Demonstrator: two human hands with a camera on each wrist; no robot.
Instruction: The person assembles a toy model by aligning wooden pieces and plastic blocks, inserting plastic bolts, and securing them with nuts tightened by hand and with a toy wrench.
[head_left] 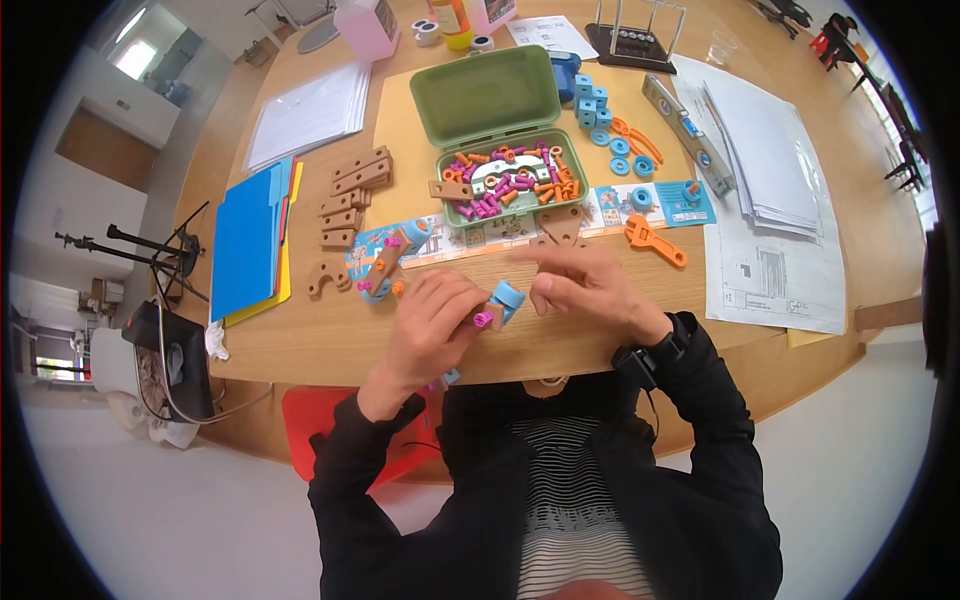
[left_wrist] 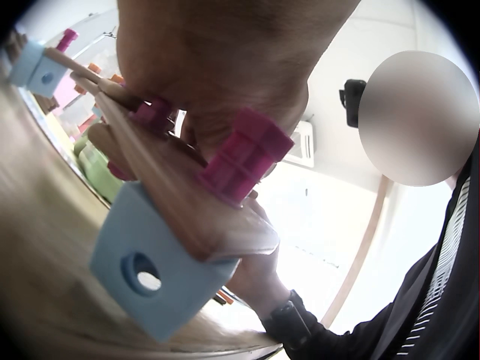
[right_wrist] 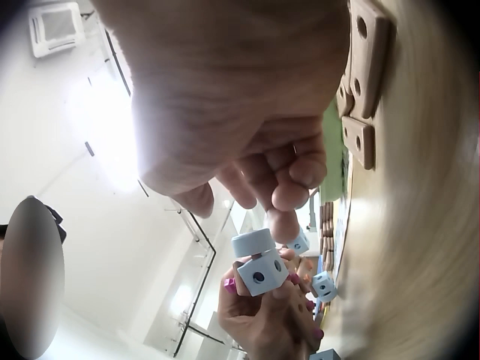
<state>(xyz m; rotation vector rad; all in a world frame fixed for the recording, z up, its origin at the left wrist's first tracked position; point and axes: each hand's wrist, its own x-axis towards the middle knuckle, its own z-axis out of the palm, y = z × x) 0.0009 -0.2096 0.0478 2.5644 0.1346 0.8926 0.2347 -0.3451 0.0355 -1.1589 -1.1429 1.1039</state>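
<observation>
My left hand (head_left: 432, 322) grips a wooden strip (left_wrist: 176, 191) fitted with pink bolts (left_wrist: 247, 156) and a light blue block (left_wrist: 166, 259). At the strip's end, a round blue cap (right_wrist: 253, 242) sits beside the block (right_wrist: 264, 274). My right hand (head_left: 592, 287) is just right of this end, its fingers loosely extended and holding nothing. In the right wrist view, a fingertip of the right hand (right_wrist: 240, 105) is close to the cap; whether they touch I cannot tell. Another wooden piece with blue parts (head_left: 380, 262) stands left of the left hand.
A green box (head_left: 485, 95) of pink and orange bolts lies open behind the hands. Wooden strips (head_left: 350, 195) and blue folders (head_left: 250, 235) lie left. An orange wrench (head_left: 655, 243), a spirit level (head_left: 690, 135), blue blocks (head_left: 588, 105) and papers (head_left: 775, 270) are right.
</observation>
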